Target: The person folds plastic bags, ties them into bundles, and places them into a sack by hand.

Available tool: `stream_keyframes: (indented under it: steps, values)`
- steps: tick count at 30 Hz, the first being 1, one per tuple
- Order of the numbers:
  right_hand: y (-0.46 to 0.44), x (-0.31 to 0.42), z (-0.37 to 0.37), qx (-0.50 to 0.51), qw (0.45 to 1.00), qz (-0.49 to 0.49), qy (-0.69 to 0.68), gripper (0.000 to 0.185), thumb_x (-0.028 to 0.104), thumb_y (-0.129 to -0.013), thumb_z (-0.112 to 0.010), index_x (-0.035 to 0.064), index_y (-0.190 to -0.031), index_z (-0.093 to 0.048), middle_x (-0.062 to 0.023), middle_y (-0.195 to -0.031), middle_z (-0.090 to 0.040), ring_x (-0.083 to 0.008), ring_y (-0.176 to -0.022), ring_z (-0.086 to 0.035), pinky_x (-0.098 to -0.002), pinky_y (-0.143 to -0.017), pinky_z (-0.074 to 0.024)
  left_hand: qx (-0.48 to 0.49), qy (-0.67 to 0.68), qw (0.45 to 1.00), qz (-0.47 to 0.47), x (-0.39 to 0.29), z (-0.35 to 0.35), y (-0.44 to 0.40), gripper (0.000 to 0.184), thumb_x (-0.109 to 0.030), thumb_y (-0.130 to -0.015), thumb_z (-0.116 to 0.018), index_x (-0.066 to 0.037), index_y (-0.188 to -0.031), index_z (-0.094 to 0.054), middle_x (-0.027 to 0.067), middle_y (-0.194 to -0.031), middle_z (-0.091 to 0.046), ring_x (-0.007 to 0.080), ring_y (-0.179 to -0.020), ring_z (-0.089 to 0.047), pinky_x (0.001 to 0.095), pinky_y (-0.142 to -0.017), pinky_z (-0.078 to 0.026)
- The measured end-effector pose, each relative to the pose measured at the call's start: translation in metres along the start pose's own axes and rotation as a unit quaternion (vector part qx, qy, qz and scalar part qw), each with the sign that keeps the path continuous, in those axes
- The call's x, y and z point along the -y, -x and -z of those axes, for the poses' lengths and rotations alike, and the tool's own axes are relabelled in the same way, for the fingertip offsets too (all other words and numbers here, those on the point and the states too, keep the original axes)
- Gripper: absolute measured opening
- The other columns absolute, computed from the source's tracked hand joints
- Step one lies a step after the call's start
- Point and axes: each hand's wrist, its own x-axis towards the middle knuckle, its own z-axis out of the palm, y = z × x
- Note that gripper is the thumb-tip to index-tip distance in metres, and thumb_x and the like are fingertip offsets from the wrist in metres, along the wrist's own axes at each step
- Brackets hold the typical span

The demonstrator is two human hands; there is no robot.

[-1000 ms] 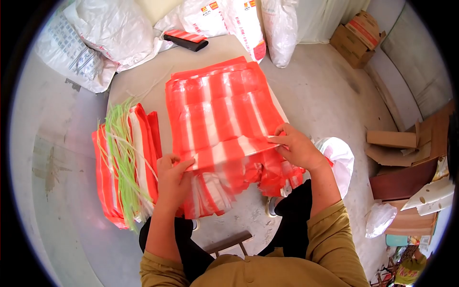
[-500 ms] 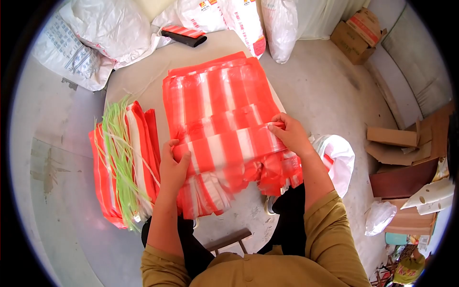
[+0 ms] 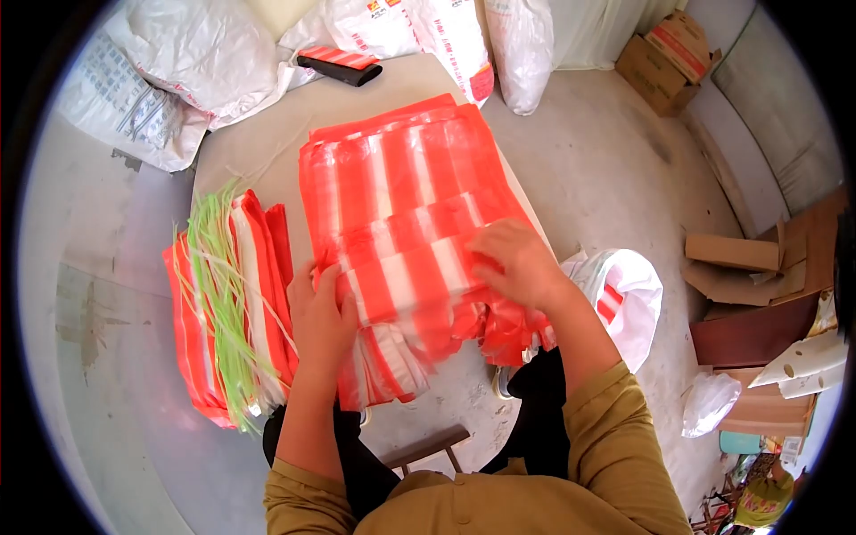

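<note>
A stack of red-and-white striped plastic bags (image 3: 401,169) lies in front of me, its near part folded over and its gathered ends hanging past the table's near edge. My left hand (image 3: 321,308) rests at the left edge of the fold, thumb and fingers apart. Over the right part of the fold is my right hand (image 3: 517,263), somewhat blurred, its fingers stretched leftward across the plastic. Neither hand visibly grips a bag. To the left lies a bundle of similar striped bags (image 3: 192,330) with light green strips (image 3: 218,303) draped over it.
At the table's (image 3: 259,134) far end lies a black item with a striped top (image 3: 343,67). Stuffed white sacks (image 3: 196,53) stand behind. A white bag (image 3: 637,308) with something red inside is on the floor at right. Cardboard boxes (image 3: 660,76) sit farther back.
My right hand has let go of the fold's right edge and moved left over the bags. My left hand has loosened, its fingers shifting slightly at the left edge.
</note>
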Motion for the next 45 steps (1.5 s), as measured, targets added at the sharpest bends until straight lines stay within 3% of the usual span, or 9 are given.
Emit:
stream_keyframes:
  steps: [3, 6, 15, 18, 21, 24, 27, 33, 45]
  values:
    - [0.008, 0.020, 0.000, -0.001, 0.997, 0.070, -0.013, 0.051, 0.006, -0.075, -0.076, 0.0047, -0.125, -0.066, -0.0129, -0.138, -0.062, -0.0332, -0.132, -0.053, -0.0457, -0.112, -0.0409, 0.107, -0.001, 0.983, -0.148, -0.005, 0.011, -0.003, 0.053, -0.020, -0.082, -0.076, -0.011, -0.133, -0.063, 0.0154, -0.142, -0.057, 0.0365, -0.141, -0.046, 0.0557, -0.112, -0.038]
    - [0.007, 0.025, 0.003, 0.022, 0.999, 0.039, 0.030, 0.059, 0.006, -0.074, -0.076, 0.0058, -0.131, -0.063, -0.0127, -0.146, -0.057, -0.0318, -0.139, -0.048, -0.0451, -0.116, -0.0381, 0.153, 0.013, 0.979, -0.134, -0.017, 0.016, 0.005, 0.057, -0.017, -0.079, -0.077, -0.007, -0.133, -0.062, 0.0165, -0.147, -0.055, 0.0372, -0.142, -0.045, 0.0556, -0.117, -0.033]
    - [-0.002, 0.015, -0.015, -0.001, 0.994, 0.061, 0.090, 0.048, 0.000, -0.077, -0.069, 0.0065, -0.124, -0.065, -0.0103, -0.136, -0.063, -0.0299, -0.130, -0.054, -0.0436, -0.107, -0.0453, 0.131, 0.006, 0.980, -0.149, -0.007, 0.007, 0.002, 0.064, -0.004, -0.072, -0.068, -0.007, -0.135, -0.061, 0.0160, -0.143, -0.059, 0.0372, -0.138, -0.051, 0.0540, -0.116, -0.036]
    - [-0.005, 0.013, -0.010, 0.056, 0.996, 0.028, 0.070, 0.047, 0.002, -0.081, -0.066, 0.0057, -0.128, -0.065, -0.0109, -0.138, -0.064, -0.0311, -0.135, -0.053, -0.0430, -0.112, -0.0450, 0.139, 0.037, 0.979, -0.147, -0.006, 0.015, -0.002, 0.059, -0.003, -0.074, -0.069, -0.007, -0.132, -0.064, 0.0156, -0.141, -0.061, 0.0365, -0.136, -0.054, 0.0501, -0.114, -0.041]
    - [-0.016, 0.030, 0.018, 0.173, 0.978, -0.116, 0.001, 0.047, 0.004, -0.080, -0.069, 0.0045, -0.127, -0.065, -0.0115, -0.136, -0.064, -0.0319, -0.134, -0.054, -0.0435, -0.111, -0.0460, 0.163, 0.114, 0.973, -0.118, 0.001, 0.025, -0.003, 0.055, -0.001, -0.075, -0.070, -0.007, -0.130, -0.066, 0.0152, -0.140, -0.062, 0.0355, -0.135, -0.055, 0.0453, -0.113, -0.045]
    - [-0.008, 0.029, 0.026, 0.105, 0.993, -0.048, 0.029, 0.054, 0.005, -0.077, -0.071, 0.0046, -0.130, -0.064, -0.0112, -0.141, -0.062, -0.0321, -0.137, -0.052, -0.0434, -0.114, -0.0436, 0.171, 0.150, 0.966, -0.120, 0.008, 0.028, -0.001, 0.055, 0.001, -0.076, -0.071, -0.006, -0.130, -0.066, 0.0152, -0.140, -0.062, 0.0354, -0.135, -0.054, 0.0418, -0.112, -0.046]
    - [-0.002, 0.008, 0.009, 0.066, 0.996, -0.004, 0.062, 0.061, 0.006, -0.074, -0.072, 0.0062, -0.134, -0.063, -0.0106, -0.146, -0.059, -0.0318, -0.140, -0.049, -0.0426, -0.117, -0.0403, 0.186, 0.171, 0.962, -0.105, 0.005, 0.032, -0.001, 0.053, -0.003, -0.077, -0.069, -0.006, -0.129, -0.065, 0.0156, -0.139, -0.063, 0.0374, -0.135, -0.054, 0.0448, -0.114, -0.044]
    - [-0.003, 0.005, 0.002, 0.067, 0.995, -0.012, 0.072, 0.065, 0.004, -0.074, -0.071, 0.0067, -0.138, -0.061, -0.0098, -0.149, -0.056, -0.0313, -0.142, -0.047, -0.0423, -0.119, -0.0382, 0.175, 0.173, 0.965, -0.086, 0.004, 0.031, -0.002, 0.048, 0.003, -0.076, -0.065, -0.003, -0.124, -0.064, 0.0174, -0.138, -0.062, 0.0371, -0.135, -0.055, 0.0426, -0.113, -0.045]
    - [-0.008, -0.001, -0.006, -0.002, 0.993, 0.038, 0.116, 0.048, 0.000, -0.074, -0.066, 0.0052, -0.122, -0.064, -0.0133, -0.136, -0.062, -0.0343, -0.131, -0.053, -0.0444, -0.108, -0.0452, 0.120, 0.134, 0.976, -0.120, 0.012, 0.014, -0.004, 0.050, 0.005, -0.074, -0.065, -0.005, -0.123, -0.070, 0.0160, -0.130, -0.068, 0.0375, -0.130, -0.059, 0.0452, -0.108, -0.049]
